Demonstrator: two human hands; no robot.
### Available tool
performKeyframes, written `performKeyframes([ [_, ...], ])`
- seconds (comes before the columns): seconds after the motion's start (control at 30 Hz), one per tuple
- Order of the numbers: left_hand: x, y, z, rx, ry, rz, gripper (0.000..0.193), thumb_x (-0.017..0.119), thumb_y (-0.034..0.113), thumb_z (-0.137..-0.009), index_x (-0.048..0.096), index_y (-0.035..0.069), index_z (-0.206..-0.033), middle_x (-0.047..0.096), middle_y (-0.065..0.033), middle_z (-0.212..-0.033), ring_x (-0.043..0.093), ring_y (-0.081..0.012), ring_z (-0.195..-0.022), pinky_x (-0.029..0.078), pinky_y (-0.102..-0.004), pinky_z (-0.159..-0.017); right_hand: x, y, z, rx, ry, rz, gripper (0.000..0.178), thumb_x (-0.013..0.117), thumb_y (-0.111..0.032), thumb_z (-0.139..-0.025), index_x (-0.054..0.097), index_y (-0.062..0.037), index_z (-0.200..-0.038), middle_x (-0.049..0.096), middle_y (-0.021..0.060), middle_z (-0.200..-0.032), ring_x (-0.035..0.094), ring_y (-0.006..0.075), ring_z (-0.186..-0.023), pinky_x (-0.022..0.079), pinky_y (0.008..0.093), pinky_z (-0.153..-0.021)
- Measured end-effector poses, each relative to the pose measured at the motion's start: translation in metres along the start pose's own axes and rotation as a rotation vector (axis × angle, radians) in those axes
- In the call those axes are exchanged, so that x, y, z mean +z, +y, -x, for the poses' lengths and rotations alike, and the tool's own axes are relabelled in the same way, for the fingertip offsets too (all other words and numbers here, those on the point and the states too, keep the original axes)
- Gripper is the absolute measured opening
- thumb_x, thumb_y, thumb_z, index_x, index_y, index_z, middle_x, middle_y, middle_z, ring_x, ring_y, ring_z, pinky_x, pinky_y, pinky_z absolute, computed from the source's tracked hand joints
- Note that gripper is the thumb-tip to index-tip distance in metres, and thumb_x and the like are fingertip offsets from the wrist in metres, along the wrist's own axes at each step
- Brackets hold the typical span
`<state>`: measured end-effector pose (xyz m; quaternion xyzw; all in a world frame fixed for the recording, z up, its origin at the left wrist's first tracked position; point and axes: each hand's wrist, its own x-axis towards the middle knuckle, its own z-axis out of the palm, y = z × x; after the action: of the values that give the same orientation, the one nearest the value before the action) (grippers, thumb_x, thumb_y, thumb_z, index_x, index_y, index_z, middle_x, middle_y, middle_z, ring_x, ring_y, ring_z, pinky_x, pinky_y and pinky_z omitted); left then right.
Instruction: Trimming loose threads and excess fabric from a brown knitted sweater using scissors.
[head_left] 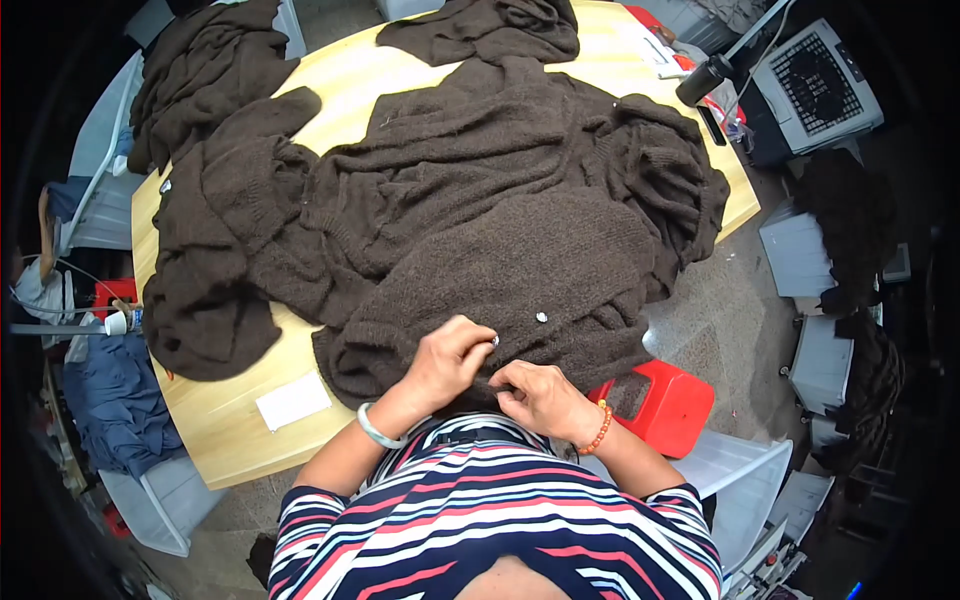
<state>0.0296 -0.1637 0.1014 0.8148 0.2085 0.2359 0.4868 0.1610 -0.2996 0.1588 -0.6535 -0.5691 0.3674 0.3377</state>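
A dark brown knit garment (480, 250) lies rumpled along the near edge of the table, its front part against my body. My left hand (450, 360) is closed in a pinch at the garment's edge, with a small shiny button (495, 341) at its fingertips. Close by on the right, my right hand (545, 397) has its fingers bent together on the knit edge; what lies under the fingertips is partly hidden. A second shiny button (541, 317) shows on the knit just beyond my hands.
More brown knitwear (215, 250) covers the left side, with another pile (490, 30) at the far edge. A white paper (293, 402) rests on the wooden table (235, 440). A red stool (685, 408) stands at right, near grey bins (797, 250). A person's arm (45, 232) shows far left.
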Motion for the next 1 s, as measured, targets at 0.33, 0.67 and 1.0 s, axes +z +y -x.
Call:
performKeyframes([
  [0.33,0.022,-0.013,0.002,0.086,-0.26,-0.311,0.015,0.06,0.007,-0.079,0.058,0.006,-0.094,0.054,-0.0126,-0.092,0.061,-0.0316,-0.084,0.051,-0.0428,-0.069,0.007,0.007,0.008,-0.088,0.098,0.106,0.014,0.066,-0.004,-0.079,0.062,0.0005,-0.092,0.061,0.0158,-0.082,0.064,0.031,-0.072,0.052,0.0369,-0.062],
  [0.67,0.007,-0.016,-0.003,-0.309,-0.292,0.323,0.011,0.065,0.009,-0.087,0.063,0.0,-0.092,0.064,-0.0084,-0.085,0.063,-0.0207,-0.077,0.05,-0.0303,-0.07,0.003,0.005,-0.002,-0.064,0.069,0.297,0.015,0.067,-0.009,-0.08,0.06,-0.001,-0.091,0.058,0.0157,-0.087,0.063,0.0349,-0.076,0.053,0.0412,-0.066],
  [1.0,-0.001,-0.036,0.005,-0.734,-0.447,1.252,0.016,0.065,0.017,-0.092,0.066,0.003,-0.101,0.066,-0.0002,-0.093,0.059,-0.0063,-0.084,0.046,-0.0191,-0.077,0.014,-0.003,-0.015,-0.082,0.347,0.222,0.021,0.068,-0.005,-0.079,0.061,-0.0018,-0.098,0.066,0.0153,-0.087,0.068,0.0291,-0.074,0.056,0.0354,-0.063],
])
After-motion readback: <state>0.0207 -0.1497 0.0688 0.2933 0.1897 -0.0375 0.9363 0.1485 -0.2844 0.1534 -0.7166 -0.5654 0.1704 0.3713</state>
